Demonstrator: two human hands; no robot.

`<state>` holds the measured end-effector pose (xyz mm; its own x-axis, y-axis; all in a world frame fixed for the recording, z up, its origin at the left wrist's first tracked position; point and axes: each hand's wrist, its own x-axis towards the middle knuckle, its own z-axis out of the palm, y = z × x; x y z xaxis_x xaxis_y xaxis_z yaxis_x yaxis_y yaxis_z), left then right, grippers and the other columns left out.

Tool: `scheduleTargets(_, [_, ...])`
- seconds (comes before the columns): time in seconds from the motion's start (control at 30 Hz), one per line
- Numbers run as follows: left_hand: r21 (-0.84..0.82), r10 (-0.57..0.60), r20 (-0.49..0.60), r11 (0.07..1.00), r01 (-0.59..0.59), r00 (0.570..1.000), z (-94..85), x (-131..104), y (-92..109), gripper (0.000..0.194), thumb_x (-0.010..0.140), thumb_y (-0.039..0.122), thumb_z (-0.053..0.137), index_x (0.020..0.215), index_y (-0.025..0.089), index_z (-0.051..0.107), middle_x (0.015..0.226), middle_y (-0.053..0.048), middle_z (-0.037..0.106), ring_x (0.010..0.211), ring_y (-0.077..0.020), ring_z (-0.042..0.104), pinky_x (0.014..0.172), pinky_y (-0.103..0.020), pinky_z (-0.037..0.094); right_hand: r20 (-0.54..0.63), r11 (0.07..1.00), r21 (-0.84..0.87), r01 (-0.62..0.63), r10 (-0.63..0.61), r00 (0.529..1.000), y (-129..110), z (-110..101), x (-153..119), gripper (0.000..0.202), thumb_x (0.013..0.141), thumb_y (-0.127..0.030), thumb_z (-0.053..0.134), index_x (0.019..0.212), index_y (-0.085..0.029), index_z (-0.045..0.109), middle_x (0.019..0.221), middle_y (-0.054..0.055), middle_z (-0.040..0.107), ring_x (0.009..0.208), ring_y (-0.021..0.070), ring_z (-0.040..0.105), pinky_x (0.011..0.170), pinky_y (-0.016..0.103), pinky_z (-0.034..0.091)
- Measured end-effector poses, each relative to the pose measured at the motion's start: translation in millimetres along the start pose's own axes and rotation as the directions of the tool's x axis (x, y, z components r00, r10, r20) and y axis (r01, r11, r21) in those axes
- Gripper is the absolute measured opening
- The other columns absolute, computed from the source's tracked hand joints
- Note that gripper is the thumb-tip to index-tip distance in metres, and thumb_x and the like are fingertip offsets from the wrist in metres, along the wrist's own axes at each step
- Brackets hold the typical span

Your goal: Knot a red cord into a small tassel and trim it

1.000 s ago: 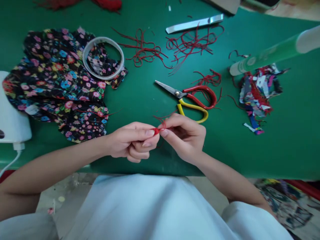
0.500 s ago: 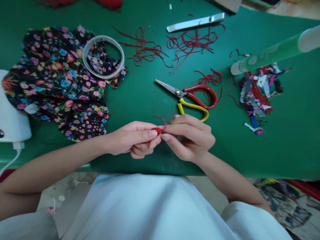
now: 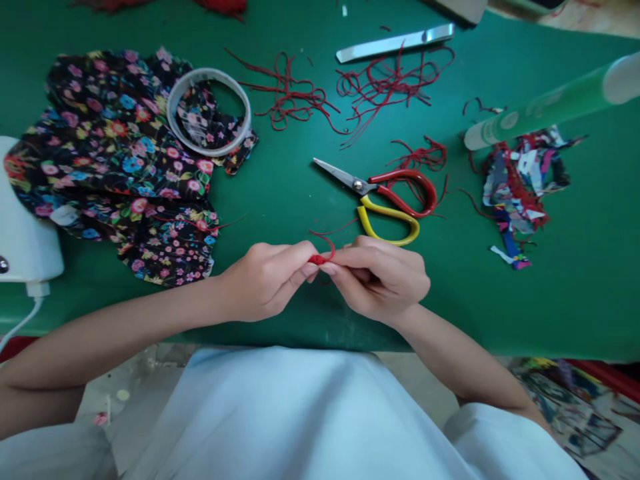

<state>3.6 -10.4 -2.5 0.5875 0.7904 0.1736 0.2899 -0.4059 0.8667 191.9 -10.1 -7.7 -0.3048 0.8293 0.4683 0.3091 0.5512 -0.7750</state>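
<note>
Close to the table's front edge, my left hand (image 3: pixel 273 280) pinches a small red knotted piece of cord (image 3: pixel 317 259) between thumb and forefinger. My right hand (image 3: pixel 383 277) meets it from the other side, thumb and forefinger pinched on the same red piece. A loose cord end curls up above the fingertips. Most of the piece is hidden by the fingers. Just beyond my right hand lie scissors (image 3: pixel 359 187) with one red and one yellow handle, blades slightly apart and pointing to the upper left.
Floral black fabric (image 3: pixel 125 167) lies at left, a white tape ring (image 3: pixel 173 113) on it. Tangled dark red cords (image 3: pixel 385 90) and metal tweezers (image 3: pixel 395 43) lie farther back. At right, a green-and-white tube (image 3: pixel 545 107) leans over fabric scraps (image 3: pixel 525 167). A white device (image 3: pixel 35 247) stands far left.
My left hand has turned over and regripped, its fingers now curled under with knuckles up. My right fingertips have closed in on the red piece. The view has shifted slightly.
</note>
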Motion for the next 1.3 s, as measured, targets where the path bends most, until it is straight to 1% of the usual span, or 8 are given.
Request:
scheduleTargets(0.13, [0.288,0.109,-0.066,0.954,-0.085,0.992,4.2,-1.6,-4.4,0.028,0.104,0.021,0.031,0.08,0.019,0.046,0.059,0.005,0.053,0.05,-0.0082,0.052,0.049,-0.018,0.037,-0.028,0.994,-0.109,-0.033,0.03,0.999,-7.2,4.6,-2.7,0.007,0.087,-0.012,0.067,0.084,-0.017,0.062,0.061,-0.005,0.065,0.042,0.0021,0.047,0.042,0.015,0.036])
scheduleTargets(0.3, [0.417,0.132,-0.081,0.905,-0.087,0.988,4.6,-0.4,-3.6,0.026,0.103,0.019,0.032,0.082,0.019,0.047,0.057,0.004,0.052,0.05,-0.0094,0.052,0.048,-0.02,0.036,-0.02,0.99,-0.1,-0.103,0.101,0.995,-9.5,8.3,-2.9,0.009,0.085,-0.011,0.066,0.08,-0.017,0.061,0.05,-0.009,0.056,0.037,0.0021,0.045,0.04,0.015,0.034])
scheduleTargets(0.63, [0.341,0.049,-0.018,0.939,-0.04,0.999,1.5,-0.1,-1.8,0.019,0.098,0.014,0.033,0.084,0.019,0.044,0.062,0.003,0.052,0.053,-0.0107,0.051,0.051,-0.022,0.035,-0.055,0.974,0.018,-0.226,0.227,0.972,-8.7,13.7,-3.2,0.01,0.085,-0.014,0.066,0.076,-0.016,0.063,0.042,-0.012,0.038,0.034,0.0016,0.03,0.037,0.017,0.028])
scheduleTargets(0.87, [0.338,-0.015,-0.053,0.941,0.032,0.998,-2.7,5.3,-2.0,0.023,0.095,0.013,0.04,0.073,0.021,0.038,0.056,0.007,0.039,0.047,-0.0084,0.039,0.048,-0.022,0.026,0.01,0.973,-0.056,-0.225,0.226,0.974,-2.9,15.1,-4.1,0.01,0.09,-0.014,0.061,0.082,-0.016,0.057,0.045,-0.012,0.041,0.036,0.0009,0.033,0.04,0.015,0.028])
scheduleTargets(0.97, [0.313,-0.039,-0.072,0.948,0.059,0.997,-5.6,8.4,-1.3,0.027,0.093,0.011,0.043,0.07,0.021,0.035,0.054,0.008,0.035,0.045,-0.0074,0.035,0.048,-0.022,0.024,0.108,0.979,-0.162,-0.126,0.144,0.984,2.2,13.4,-5.8,0.003,0.094,-0.015,0.055,0.091,-0.017,0.056,0.057,-0.008,0.055,0.044,0.0023,0.045,0.045,0.015,0.034])
scheduleTargets(1.07, [0.308,-0.061,-0.072,0.948,0.08,0.996,-7.8,10.5,-0.3,0.028,0.091,0.01,0.045,0.068,0.021,0.034,0.054,0.008,0.033,0.045,-0.007,0.034,0.048,-0.022,0.023,0.176,0.939,-0.335,0.077,-0.018,0.984,5.7,9.8,-7.1,0.01,0.093,-0.011,0.052,0.1,-0.016,0.058,0.07,-0.002,0.065,0.053,0.0055,0.053,0.05,0.018,0.039])
scheduleTargets(1.2, [0.313,-0.097,-0.054,0.943,0.109,0.994,-7.3,10.5,0.1,0.03,0.092,0.011,0.045,0.066,0.021,0.034,0.052,0.008,0.034,0.045,-0.0071,0.034,0.047,-0.021,0.024,0.314,0.79,-0.533,0.303,-0.148,0.938,4.7,3.8,-3.2,0.018,0.093,-0.008,0.046,0.095,-0.012,0.063,0.056,-0.004,0.051,0.047,0.0083,0.044,0.045,0.024,0.031])
scheduleTargets(1.3, [0.313,-0.126,-0.032,0.941,0.13,0.992,-6.0,9.4,0.3,0.03,0.093,0.013,0.044,0.065,0.02,0.036,0.051,0.008,0.036,0.045,-0.0071,0.036,0.048,-0.021,0.025,0.371,0.747,-0.529,0.404,-0.224,0.901,3.1,0.1,1.5,0.024,0.092,-0.008,0.043,0.087,-0.012,0.065,0.052,-0.004,0.041,0.044,0.0083,0.034,0.042,0.026,0.025])
